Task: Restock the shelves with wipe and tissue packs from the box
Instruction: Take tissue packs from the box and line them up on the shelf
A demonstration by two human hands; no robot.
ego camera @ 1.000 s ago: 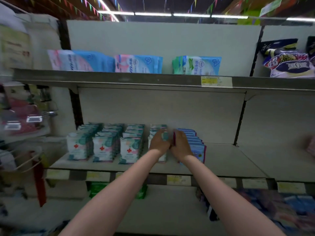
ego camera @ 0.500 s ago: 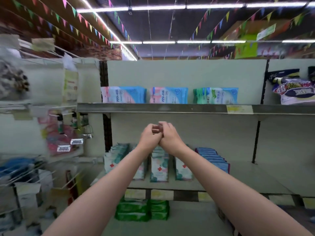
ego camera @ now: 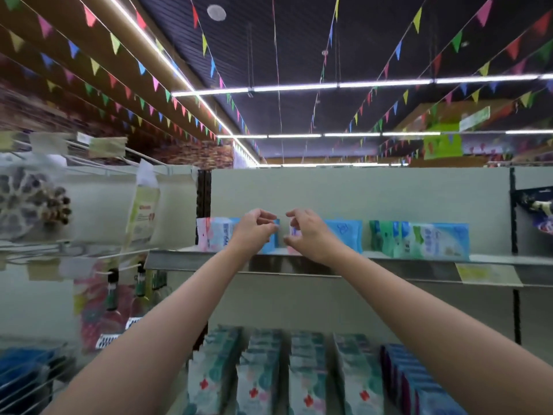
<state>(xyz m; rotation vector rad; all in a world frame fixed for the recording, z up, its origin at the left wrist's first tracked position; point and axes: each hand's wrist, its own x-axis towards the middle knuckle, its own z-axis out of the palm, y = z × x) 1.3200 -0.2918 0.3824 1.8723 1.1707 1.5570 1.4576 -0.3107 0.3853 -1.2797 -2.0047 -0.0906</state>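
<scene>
Both arms reach up to the upper shelf (ego camera: 389, 263). My left hand (ego camera: 254, 232) curls its fingers on the right end of the pink-and-blue wipe packs (ego camera: 218, 238) at the shelf's left. My right hand (ego camera: 311, 235) pinches the left end of the middle pink-and-blue wipe pack (ego camera: 344, 235). A narrow gap separates the two hands. Green-and-blue wipe packs (ego camera: 425, 241) stand further right, untouched. On the shelf below, rows of teal tissue packs with red crosses (ego camera: 260, 369) sit beside dark blue packs (ego camera: 419, 381). No box is in view.
A peg rack on the left carries hanging goods (ego camera: 110, 313) and a pale pouch (ego camera: 143, 211). A yellow price label (ego camera: 487, 274) sits on the upper shelf's edge. Dark bagged goods (ego camera: 535, 211) fill the neighbouring bay at the right. Bunting hangs under the ceiling.
Both hands rose from the tissue packs on the lower shelf, came together in front of me, then parted and took hold of the wipe packs on the upper shelf. My view tilted upward.
</scene>
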